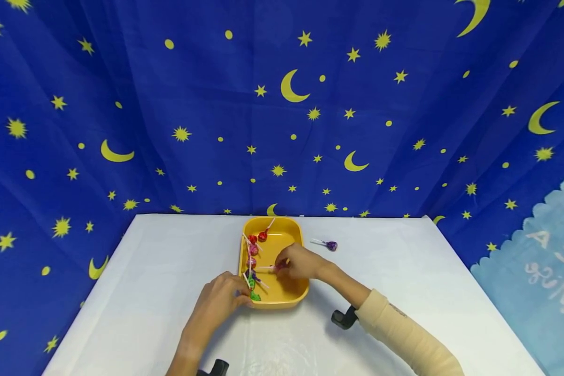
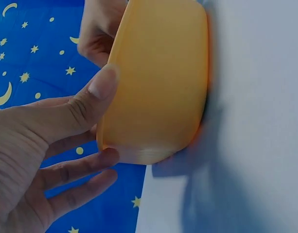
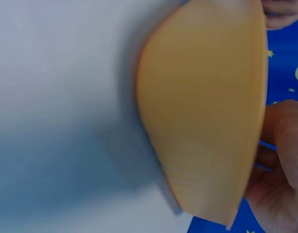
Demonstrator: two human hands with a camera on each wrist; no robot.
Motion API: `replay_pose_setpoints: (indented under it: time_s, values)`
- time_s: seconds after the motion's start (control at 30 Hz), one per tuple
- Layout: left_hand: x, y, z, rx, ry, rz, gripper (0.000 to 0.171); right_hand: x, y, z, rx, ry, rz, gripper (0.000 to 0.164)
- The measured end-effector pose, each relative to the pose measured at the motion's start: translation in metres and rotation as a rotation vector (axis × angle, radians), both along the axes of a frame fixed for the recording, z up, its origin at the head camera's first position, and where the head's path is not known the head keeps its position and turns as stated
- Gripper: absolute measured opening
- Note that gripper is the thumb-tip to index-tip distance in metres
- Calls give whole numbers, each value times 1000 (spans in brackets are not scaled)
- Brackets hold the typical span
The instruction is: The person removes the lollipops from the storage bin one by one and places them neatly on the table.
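A yellow plastic basket (image 1: 278, 305) stands on the white table in the head view. My left hand (image 1: 221, 298) grips its front-left corner, and in the left wrist view the thumb (image 2: 103, 83) presses the outer wall. Inside the basket, my right hand (image 1: 303, 262) pinches a dark purplish lollipop (image 1: 280, 267), its white stick pointing left. Along the left wall lie several lollipops: red (image 1: 262, 236), pink (image 1: 254, 249), purple (image 1: 254, 274) and green (image 1: 256, 297). The right wrist view shows the right hand (image 3: 280, 165) behind the basket wall, which hides its fingertips.
A purple lollipop (image 1: 331, 245) lies on the white table (image 1: 380, 250), right of the basket. A blue curtain (image 1: 216, 104) with moons and stars hangs behind the table. At the right is a light blue cloth (image 1: 545, 271) with white lettering.
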State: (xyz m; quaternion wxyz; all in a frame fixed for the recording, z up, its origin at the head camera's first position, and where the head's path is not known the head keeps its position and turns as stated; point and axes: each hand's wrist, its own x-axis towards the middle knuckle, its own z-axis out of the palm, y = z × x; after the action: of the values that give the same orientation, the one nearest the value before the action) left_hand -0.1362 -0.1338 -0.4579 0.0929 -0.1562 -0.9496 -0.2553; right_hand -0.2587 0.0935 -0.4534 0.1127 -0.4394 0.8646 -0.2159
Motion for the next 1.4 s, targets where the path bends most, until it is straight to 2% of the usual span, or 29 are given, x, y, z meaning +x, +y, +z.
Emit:
replay_pose_setpoints:
  time_s: [0.13, 0.37, 0.47, 0.7, 0.93, 1.17, 1.4]
  values:
    - [1, 3, -2, 8, 23, -8, 13, 1, 7, 8, -33, 4, -32, 16]
    - [0, 10, -13, 176, 18, 12, 14, 3, 26, 15, -95, 2, -127, 21]
    - [-2, 11, -16, 200, 43, 18, 16, 2, 34, 14, -144, 2, -155, 19]
    - [-4, 9, -16, 195, 58, 40, 13, 0, 47, 9, -229, 22, -197, 17]
    - [-6, 9, -20, 216, 109, 54, 16, 2, 59, 5, -293, 10, -231, 16]
    - [-6, 9, -16, 231, 73, 76, 17, 3, 70, 5, -319, 33, -276, 16]
    - [-6, 8, -15, 224, 83, 86, 17, 1, 79, 1, -333, 57, -296, 16]
